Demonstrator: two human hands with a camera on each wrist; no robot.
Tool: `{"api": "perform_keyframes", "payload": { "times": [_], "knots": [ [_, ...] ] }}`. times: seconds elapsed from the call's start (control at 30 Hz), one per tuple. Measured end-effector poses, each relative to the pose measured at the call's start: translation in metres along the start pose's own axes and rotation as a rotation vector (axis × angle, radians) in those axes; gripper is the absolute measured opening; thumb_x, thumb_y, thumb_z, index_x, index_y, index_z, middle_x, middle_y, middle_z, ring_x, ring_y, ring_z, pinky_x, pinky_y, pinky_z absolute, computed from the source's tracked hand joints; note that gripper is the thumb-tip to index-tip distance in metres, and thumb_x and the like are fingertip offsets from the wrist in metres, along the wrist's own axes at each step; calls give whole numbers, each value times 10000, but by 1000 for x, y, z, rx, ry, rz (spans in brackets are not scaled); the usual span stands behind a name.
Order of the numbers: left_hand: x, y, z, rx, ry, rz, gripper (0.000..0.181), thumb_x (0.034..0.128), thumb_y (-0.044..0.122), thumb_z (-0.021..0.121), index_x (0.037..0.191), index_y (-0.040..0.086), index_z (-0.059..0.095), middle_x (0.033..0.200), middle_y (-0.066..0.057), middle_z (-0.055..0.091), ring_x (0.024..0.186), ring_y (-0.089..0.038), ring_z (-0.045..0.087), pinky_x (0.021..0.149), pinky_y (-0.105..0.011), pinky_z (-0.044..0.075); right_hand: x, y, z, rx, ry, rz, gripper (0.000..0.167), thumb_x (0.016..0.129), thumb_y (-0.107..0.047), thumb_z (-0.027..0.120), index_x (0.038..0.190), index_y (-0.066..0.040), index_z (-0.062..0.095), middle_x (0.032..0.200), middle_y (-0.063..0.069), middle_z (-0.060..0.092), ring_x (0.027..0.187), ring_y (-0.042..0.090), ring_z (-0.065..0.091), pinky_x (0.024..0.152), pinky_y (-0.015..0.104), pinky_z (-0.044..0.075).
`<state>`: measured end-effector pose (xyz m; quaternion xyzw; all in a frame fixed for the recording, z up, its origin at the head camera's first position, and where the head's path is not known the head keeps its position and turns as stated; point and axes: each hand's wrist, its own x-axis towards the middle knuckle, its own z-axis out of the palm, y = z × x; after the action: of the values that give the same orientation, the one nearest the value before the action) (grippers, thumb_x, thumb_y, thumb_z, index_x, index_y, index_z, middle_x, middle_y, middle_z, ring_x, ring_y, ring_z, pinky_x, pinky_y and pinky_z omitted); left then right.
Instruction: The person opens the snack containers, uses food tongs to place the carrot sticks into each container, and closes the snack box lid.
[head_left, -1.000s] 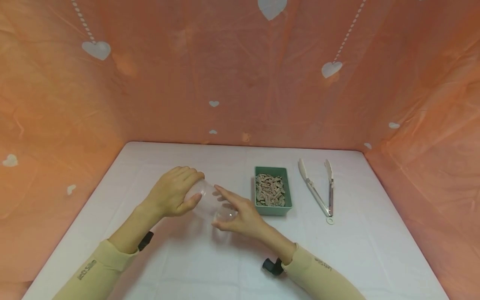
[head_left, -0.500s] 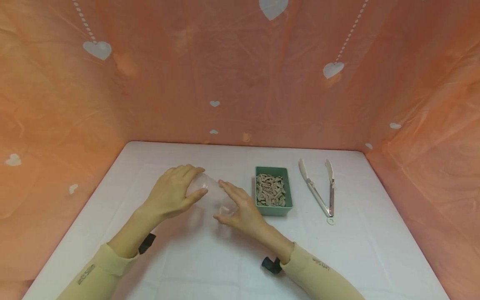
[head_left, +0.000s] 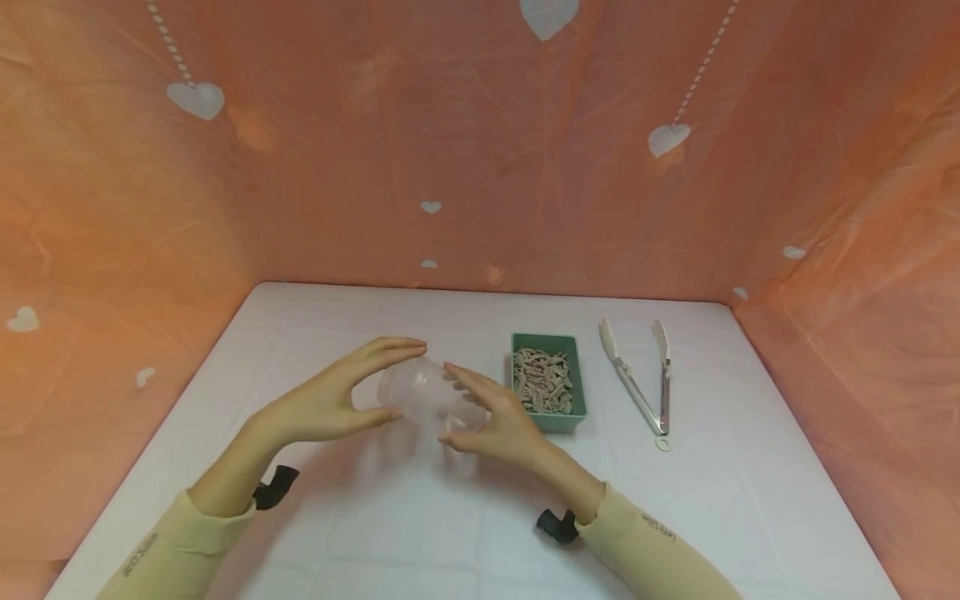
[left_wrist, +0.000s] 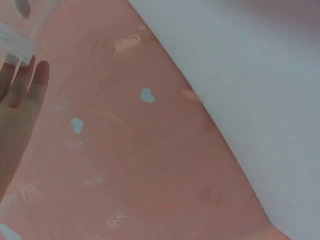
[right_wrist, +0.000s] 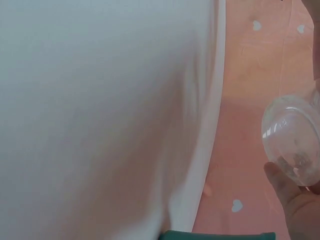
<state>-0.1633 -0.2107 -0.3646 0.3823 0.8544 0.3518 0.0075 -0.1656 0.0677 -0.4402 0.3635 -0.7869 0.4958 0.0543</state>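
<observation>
A clear plastic jar (head_left: 427, 393) is held tilted above the white table, between the two hands. My right hand (head_left: 502, 421) grips its right end, thumb below and fingers above; in the right wrist view the thumb lies at the round end of the jar (right_wrist: 291, 137). The left hand (head_left: 337, 396) spreads around the other end with fingers and thumb stretched nearly straight. In the left wrist view, fingertips of the left hand (left_wrist: 22, 100) touch the ridged ring of the jar (left_wrist: 17, 45). Whether that ring is a separate lid is unclear.
A green rectangular tray (head_left: 555, 422) holding many greyish-brown strips stands right of the hands. Farther right, metal tongs (head_left: 637, 392) with pale tips lie spread on the white tablecloth (head_left: 735, 467). Orange sheeting with hearts (head_left: 480, 150) walls the back and sides.
My left hand has loosened from a curled hold on the jar's end, its fingers and thumb straightening and the wrist turning. The right hand and jar have shifted slightly right.
</observation>
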Motion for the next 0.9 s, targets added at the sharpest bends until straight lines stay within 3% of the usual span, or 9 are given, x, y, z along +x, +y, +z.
{"api": "perform_keyframes", "payload": {
  "times": [0.23, 0.4, 0.6, 0.73, 0.9],
  "knots": [
    [-1, 2, 2, 7, 48, -69, 734, 883, 233, 859, 1530, 207, 514, 1521, 19, 505, 1322, -231, 537, 1075, -542, 484, 0, 1, 1, -5, 2, -29, 892, 765, -99, 922, 1536, -45, 478, 1434, 151, 613, 1250, 364, 627, 1026, 449, 560],
    [0, 3, 6, 31, 91, -121, 685, 890, 280, 850, 1489, 168, 537, 1455, 5, 545, 1203, -202, 555, 1000, -511, 521, 0, 0, 1, -16, 6, -41, 890, 748, -89, 930, 1517, -12, 488, 1438, 166, 605, 1251, 388, 619, 1020, 494, 560],
    [4, 2, 12, 64, 149, -159, 586, 918, 319, 820, 1393, 101, 557, 1386, -28, 553, 1198, -223, 555, 991, -483, 517, 1, 0, 1, -93, 12, -61, 896, 744, -125, 939, 1518, -44, 496, 1448, 151, 599, 1256, 330, 626, 1024, 400, 562],
    [5, 2, 14, 48, 173, -143, 573, 924, 288, 817, 1398, 102, 555, 1405, -40, 540, 1211, -235, 548, 1005, -492, 507, 1, 2, 2, -110, 10, -81, 896, 748, -126, 937, 1514, -19, 484, 1448, 164, 593, 1262, 338, 620, 1027, 381, 558],
    [5, 3, 13, -3, 169, -55, 637, 900, 216, 838, 1459, 153, 539, 1469, -12, 511, 1328, -215, 504, 1056, -478, 477, 1, 3, 2, -89, 5, -76, 891, 753, -122, 932, 1517, -24, 485, 1451, 153, 592, 1278, 338, 610, 1033, 399, 556]
  ]
}}
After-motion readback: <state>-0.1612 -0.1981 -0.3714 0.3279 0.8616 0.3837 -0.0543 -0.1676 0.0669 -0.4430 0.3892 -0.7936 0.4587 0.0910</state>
